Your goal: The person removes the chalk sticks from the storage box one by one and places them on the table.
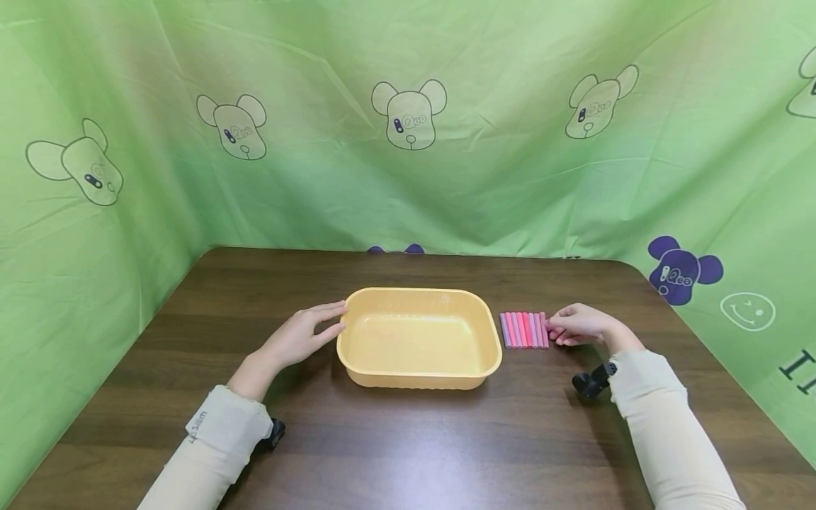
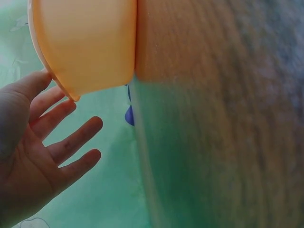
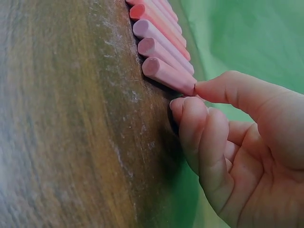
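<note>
A yellow plastic basin (image 1: 417,380) stands on the table; nothing lies inside it. My left hand (image 1: 304,336) is at its left end, thumb and fingertips touching the rim. In the left wrist view, the fingers of that left hand (image 2: 45,142) are spread and nearly straight beside the basin (image 2: 90,47). To the basin's right, several pink, red and purple chalk sticks (image 1: 524,330) lie side by side in a row. My right hand (image 1: 579,326) is at the row's right end. Seen from the right wrist, its curled fingers and thumb pinch the far end of the outermost pink chalk stick (image 3: 166,75).
The brown wooden table (image 1: 408,453) reaches back to a green curtain (image 1: 408,191) with printed bear heads, which also hangs along both sides. A black wrist device (image 1: 594,380) sits under the right forearm, and another (image 1: 274,433) under the left.
</note>
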### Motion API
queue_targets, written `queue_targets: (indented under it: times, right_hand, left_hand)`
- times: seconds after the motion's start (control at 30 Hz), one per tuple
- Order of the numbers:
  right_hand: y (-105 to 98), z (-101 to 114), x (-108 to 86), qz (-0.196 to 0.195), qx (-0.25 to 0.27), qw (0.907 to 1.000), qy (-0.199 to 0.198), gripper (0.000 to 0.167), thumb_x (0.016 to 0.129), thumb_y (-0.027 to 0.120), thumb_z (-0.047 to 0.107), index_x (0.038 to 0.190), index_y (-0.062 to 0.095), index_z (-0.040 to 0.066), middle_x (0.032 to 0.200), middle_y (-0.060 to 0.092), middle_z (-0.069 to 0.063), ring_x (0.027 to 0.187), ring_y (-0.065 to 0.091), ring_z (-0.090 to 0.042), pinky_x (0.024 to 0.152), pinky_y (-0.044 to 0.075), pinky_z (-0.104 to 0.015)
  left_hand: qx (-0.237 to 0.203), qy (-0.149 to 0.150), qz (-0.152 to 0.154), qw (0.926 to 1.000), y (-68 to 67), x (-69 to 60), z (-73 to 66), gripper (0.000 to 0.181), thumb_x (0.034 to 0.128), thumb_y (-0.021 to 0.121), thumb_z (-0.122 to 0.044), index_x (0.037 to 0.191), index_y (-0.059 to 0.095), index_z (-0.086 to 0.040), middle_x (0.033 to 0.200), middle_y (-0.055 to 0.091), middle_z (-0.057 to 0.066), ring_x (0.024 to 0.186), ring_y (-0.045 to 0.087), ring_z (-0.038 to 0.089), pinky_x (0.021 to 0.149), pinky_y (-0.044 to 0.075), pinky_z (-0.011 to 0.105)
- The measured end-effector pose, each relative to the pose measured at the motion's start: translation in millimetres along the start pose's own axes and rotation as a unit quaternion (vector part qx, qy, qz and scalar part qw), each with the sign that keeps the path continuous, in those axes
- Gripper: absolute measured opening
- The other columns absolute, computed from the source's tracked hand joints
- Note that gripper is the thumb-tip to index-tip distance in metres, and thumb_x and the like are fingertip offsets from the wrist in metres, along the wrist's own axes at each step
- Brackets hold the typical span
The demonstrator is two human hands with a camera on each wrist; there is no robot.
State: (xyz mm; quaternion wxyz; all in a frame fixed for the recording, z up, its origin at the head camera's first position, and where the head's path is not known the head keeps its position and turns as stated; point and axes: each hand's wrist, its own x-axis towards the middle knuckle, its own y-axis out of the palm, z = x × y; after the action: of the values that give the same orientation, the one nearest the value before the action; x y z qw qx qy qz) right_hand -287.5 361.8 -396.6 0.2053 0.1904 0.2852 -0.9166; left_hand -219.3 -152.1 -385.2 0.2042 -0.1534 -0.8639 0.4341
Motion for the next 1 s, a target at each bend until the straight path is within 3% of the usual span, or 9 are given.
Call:
queue_targets:
  times: [0.4,0.6,0.67,0.9,1.0]
  right_hand:
    - [0.6,6.4,-8.9,-0.018,-0.003,0.9998,-0.005,0.023,0.095,0.049,0.016,0.102,0.059,-0.004,0.073,0.062,0.005,0.062,0.058,-0.001,0.057,0.052,-0.014]
    - [0.1,16.9,-16.7,-0.019,-0.007,0.9986,-0.049,0.037,0.098,0.041,0.018,0.114,0.050,-0.014,0.081,0.063,0.005,0.066,0.058,-0.001,0.060,0.052,-0.015]
    - [0.5,22.6,-19.7,-0.020,0.001,0.9975,-0.067,0.037,0.098,0.041,0.019,0.115,0.049,-0.014,0.083,0.063,0.006,0.068,0.058,-0.001,0.060,0.052,-0.016]
    - [10.3,52.7,-31.7,-0.031,0.033,0.9914,-0.123,0.017,0.099,0.046,0.024,0.098,0.060,0.013,0.086,0.063,0.004,0.070,0.059,-0.003,0.064,0.054,-0.019]
    - [18.1,69.3,-35.5,-0.042,0.030,0.9884,-0.143,0.015,0.098,0.048,0.026,0.096,0.060,0.017,0.085,0.063,0.006,0.071,0.059,-0.004,0.067,0.055,-0.022]
  left_hand:
    - [-0.001,-0.005,0.004,1.0000,0.3,0.8,0.8,0.044,0.0941,0.055,-0.029,0.133,0.053,-0.007,0.141,0.048,0.011,0.132,0.044,0.030,0.108,0.037,0.048]
    - [-0.001,-0.004,0.004,1.0000,0.7,0.8,1.0,0.044,0.0939,0.055,-0.028,0.133,0.053,-0.007,0.141,0.048,0.011,0.132,0.044,0.030,0.108,0.038,0.048]
    - [-0.003,-0.007,0.005,1.0000,0.7,0.9,0.7,0.044,0.0939,0.055,-0.028,0.133,0.053,-0.007,0.142,0.048,0.011,0.132,0.044,0.029,0.108,0.037,0.048]
    - [0.002,-0.003,0.011,0.9999,-1.2,1.6,-0.9,0.045,0.0941,0.055,-0.028,0.133,0.053,-0.006,0.141,0.048,0.012,0.132,0.044,0.030,0.109,0.037,0.048]
    - [0.012,0.007,0.016,0.9998,-3.8,3.0,-1.9,0.044,0.0939,0.055,-0.027,0.132,0.053,-0.004,0.140,0.049,0.013,0.131,0.045,0.031,0.108,0.037,0.048]
